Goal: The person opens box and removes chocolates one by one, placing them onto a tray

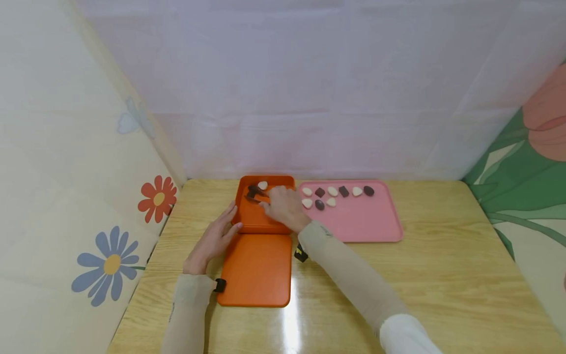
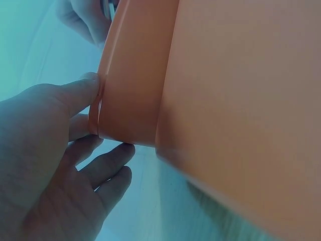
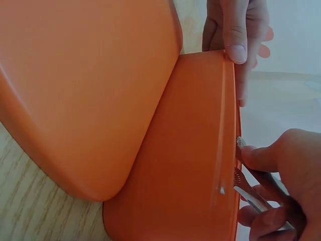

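Observation:
My right hand (image 1: 285, 205) holds metal tongs (image 1: 262, 191) over an orange box (image 1: 264, 229). The tongs' tips are spread inside it, around a small dark piece (image 1: 252, 193); I cannot tell whether they touch it. A cream heart-shaped piece (image 1: 263, 185) lies near the box's back wall. At the box's front left corner is my left hand (image 1: 214, 239), its fairly straight fingers along the left side and its thumb at the front rim. In the right wrist view the tongs' ridged tips (image 3: 238, 142) show at the rim, and the box's inside is hidden.
Directly in front of the box lies a flat orange lid (image 1: 256, 270). To the right is a pink tray (image 1: 358, 221) bearing two rows of cream and dark pieces (image 1: 343, 191) along its back. A fabric wall (image 1: 327, 123) rises behind the wooden table (image 1: 442, 265).

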Demonstrator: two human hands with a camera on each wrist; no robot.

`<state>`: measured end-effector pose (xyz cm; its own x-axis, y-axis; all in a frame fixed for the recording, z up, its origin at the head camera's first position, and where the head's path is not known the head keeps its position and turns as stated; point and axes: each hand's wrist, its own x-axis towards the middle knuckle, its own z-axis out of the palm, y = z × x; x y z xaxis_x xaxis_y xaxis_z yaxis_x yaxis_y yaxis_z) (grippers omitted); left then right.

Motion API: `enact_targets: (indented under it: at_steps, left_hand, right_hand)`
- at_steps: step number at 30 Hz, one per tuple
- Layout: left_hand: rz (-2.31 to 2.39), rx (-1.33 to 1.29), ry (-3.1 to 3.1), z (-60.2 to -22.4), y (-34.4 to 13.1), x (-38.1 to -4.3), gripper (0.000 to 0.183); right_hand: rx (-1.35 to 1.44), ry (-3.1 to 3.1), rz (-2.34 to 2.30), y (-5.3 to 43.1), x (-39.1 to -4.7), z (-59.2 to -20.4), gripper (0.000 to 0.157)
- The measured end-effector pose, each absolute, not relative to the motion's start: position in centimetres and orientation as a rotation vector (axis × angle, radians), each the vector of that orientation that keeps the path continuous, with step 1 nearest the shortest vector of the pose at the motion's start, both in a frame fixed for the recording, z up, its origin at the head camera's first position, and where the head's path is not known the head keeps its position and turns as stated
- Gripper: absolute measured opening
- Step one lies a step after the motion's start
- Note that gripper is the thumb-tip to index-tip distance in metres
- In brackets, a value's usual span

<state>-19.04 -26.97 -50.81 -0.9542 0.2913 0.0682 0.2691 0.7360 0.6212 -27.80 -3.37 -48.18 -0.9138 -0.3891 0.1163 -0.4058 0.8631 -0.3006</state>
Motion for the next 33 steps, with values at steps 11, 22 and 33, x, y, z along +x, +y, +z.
enact_targets:
  at_steps: [11,22,33]
  left_hand:
    - [1.005,0.468,2.914,-51.2,-27.5,-18.9,0.066]
    - [0.999,0.468,2.905,-51.0,-27.3,-19.2,0.066]
    - [1.013,0.477,2.911,-51.0,-27.0,-19.2,0.066]
  right_hand:
    - [0.616,-3.049,0.503,-4.5,-28.0,-48.7,0.048]
    - [0.569,-3.037,0.494,-4.9,-28.3,-49.2,0.052]
    - [0.566,-3.009,0.505,-4.6,-28.5,-49.7,0.040]
